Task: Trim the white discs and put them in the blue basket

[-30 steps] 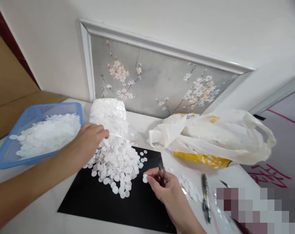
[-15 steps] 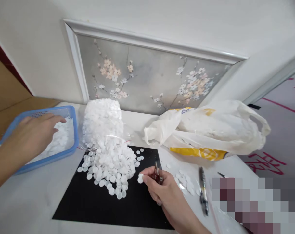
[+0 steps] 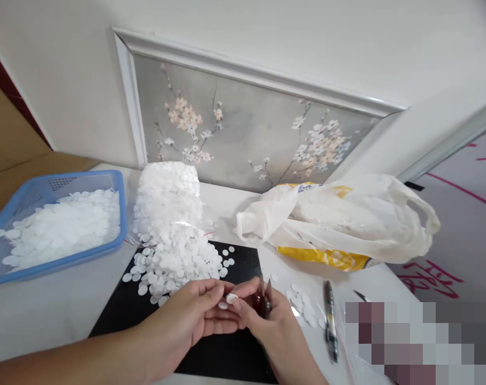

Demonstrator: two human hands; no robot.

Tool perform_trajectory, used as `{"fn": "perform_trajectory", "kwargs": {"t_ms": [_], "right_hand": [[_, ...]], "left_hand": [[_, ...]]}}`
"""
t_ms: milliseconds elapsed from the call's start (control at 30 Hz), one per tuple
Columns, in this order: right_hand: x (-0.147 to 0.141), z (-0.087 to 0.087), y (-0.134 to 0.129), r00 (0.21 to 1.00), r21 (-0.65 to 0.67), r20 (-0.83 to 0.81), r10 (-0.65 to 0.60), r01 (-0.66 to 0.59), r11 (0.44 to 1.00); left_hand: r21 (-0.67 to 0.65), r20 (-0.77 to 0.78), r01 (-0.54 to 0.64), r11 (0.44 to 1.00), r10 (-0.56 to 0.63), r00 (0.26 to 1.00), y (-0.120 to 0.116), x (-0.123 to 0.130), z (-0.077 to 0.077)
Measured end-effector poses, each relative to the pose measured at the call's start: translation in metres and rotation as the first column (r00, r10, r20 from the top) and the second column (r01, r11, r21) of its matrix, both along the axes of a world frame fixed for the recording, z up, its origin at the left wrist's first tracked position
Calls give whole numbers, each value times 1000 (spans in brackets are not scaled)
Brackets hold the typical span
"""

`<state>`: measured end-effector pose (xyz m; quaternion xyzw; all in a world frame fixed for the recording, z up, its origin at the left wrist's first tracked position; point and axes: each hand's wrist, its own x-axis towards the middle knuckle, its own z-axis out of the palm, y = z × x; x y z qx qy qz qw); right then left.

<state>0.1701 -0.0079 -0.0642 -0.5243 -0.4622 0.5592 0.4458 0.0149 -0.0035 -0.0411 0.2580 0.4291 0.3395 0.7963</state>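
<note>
Above a black mat [image 3: 134, 315], my two hands meet with small white round discs between them. My right hand [image 3: 269, 321] is closed, pinching a white disc [image 3: 231, 298] between thumb and finger; small scissors [image 3: 264, 299] are tucked in the same hand, blades pointing up. My left hand [image 3: 198, 310] is closed with its thumb over bent fingers, at another white disc [image 3: 222, 306] beside the first. Just behind lies a heap of white discs [image 3: 179, 262], spilling from a clear plastic bag [image 3: 168, 192] onto the mat.
A blue basket [image 3: 123, 208] of white discs stands at the left. On the right lie a white and yellow plastic bag [image 3: 347, 219], a clear bag of discs [image 3: 305, 307], and a pen [image 3: 330, 321]. A framed flower panel [image 3: 243, 128] is on the wall behind.
My left hand has moved from over the blue basket right and down to meet my right hand. My right hand, with discs and scissors, stays over the mat's right side.
</note>
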Motion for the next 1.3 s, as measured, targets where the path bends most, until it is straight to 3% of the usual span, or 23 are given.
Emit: {"fn": "perform_trajectory", "kwargs": {"t_ms": [233, 400, 500, 767, 933, 1067, 1167, 1300], "right_hand": [[-2, 1, 0, 990, -158, -136, -18, -4, 987], [2, -18, 3, 977, -94, -209, 47, -68, 993], [2, -24, 4, 979, -121, -201, 22, -47, 992], [-4, -2, -4, 985, -211, -173, 7, -44, 976], [2, 9, -10, 998, -113, -27, 60, -62, 992], [14, 17, -11, 945, 52, 277, 175, -197, 979], [19, 24, -15, 888, 202, 447, 109, -218, 955], [19, 23, -18, 845, 354, 534, 41, -267, 896]], "left_hand": [[-48, -4, -6, 999, 6, 1000, 4, -11, 5], [-45, 10, -8, 999, 8, 1000, 3, -10, 7], [-15, -7, 13, 1000, -13, 1000, 3, -12, 8], [175, -171, 76, 982, -45, 984, 0, -9, 2], [215, -174, 29, 976, 9, 985, -4, -5, 3], [233, -136, 88, 969, -58, 989, -3, -7, 9], [239, -150, 81, 968, -45, 988, -1, -9, 10], [279, -189, 49, 959, 4, 982, 1, -11, 7]]}}
